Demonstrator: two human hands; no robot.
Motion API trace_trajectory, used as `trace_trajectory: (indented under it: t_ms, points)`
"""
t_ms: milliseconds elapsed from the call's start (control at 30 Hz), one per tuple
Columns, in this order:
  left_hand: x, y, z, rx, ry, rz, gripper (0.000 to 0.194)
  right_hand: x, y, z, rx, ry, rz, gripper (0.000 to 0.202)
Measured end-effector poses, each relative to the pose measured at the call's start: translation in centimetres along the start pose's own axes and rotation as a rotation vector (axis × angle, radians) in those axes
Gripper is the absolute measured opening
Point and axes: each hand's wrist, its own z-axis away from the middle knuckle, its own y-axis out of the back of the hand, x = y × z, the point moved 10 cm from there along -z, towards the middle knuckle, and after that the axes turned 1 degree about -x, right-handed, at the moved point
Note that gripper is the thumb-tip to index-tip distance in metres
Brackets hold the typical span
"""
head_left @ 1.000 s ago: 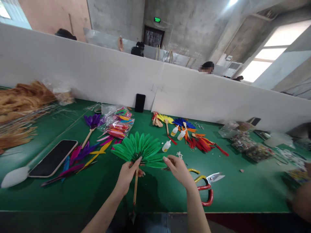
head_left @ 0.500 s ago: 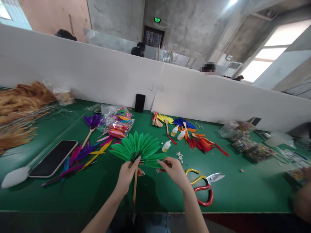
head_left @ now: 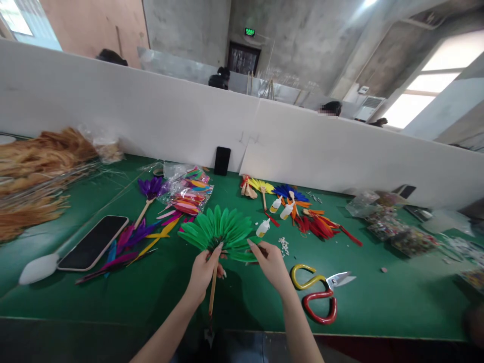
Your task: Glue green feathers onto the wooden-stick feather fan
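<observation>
A green feather fan [head_left: 219, 227] is spread open above the green table, its wooden handle [head_left: 213, 293] pointing down toward the front edge. My left hand [head_left: 206, 266] is closed around the base of the feathers, where they meet the handle, with the thumb on top. At the fan's right side, my right hand [head_left: 266, 257] pinches the tips of the lowest green feathers. The fingers beneath the fan are partly hidden by the feathers.
Scissors [head_left: 321, 295] with yellow and red handles lie at right. Small glue bottles [head_left: 263, 228] and white beads [head_left: 283, 246] are behind my right hand. Left are a phone [head_left: 93, 243], loose feathers [head_left: 132, 241] and a purple fan [head_left: 151, 187]. A white partition [head_left: 181, 118] stands behind.
The view has shifted slightly, so most things appear a little further right. Both hands keep their hold on the green fan, with little change in their positions on it.
</observation>
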Motion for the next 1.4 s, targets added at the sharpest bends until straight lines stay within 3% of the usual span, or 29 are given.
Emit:
trace_trajectory:
  t_ms: [200,367,633,1200,1400]
  points:
    - [0.1,0.0,0.1,0.013,0.000,0.008,0.041,0.0,-0.1,0.2,-0.008,-0.006,0.002,0.045]
    - [0.1,0.0,0.1,0.020,0.003,0.009,0.043,0.8,-0.5,0.6,-0.030,-0.076,-0.193,0.045]
    - [-0.2,0.2,0.1,0.048,0.009,0.049,0.041,0.9,-1.1,2.1,-0.169,-0.118,-0.226,0.039]
    - [-0.3,0.0,0.4,0.028,0.021,0.058,0.042,1.1,0.2,0.7,-0.021,-0.132,-0.197,0.046]
    - [-0.3,0.0,0.4,0.039,-0.004,0.101,0.044,1.2,1.0,1.8,0.001,-0.149,-0.215,0.041]
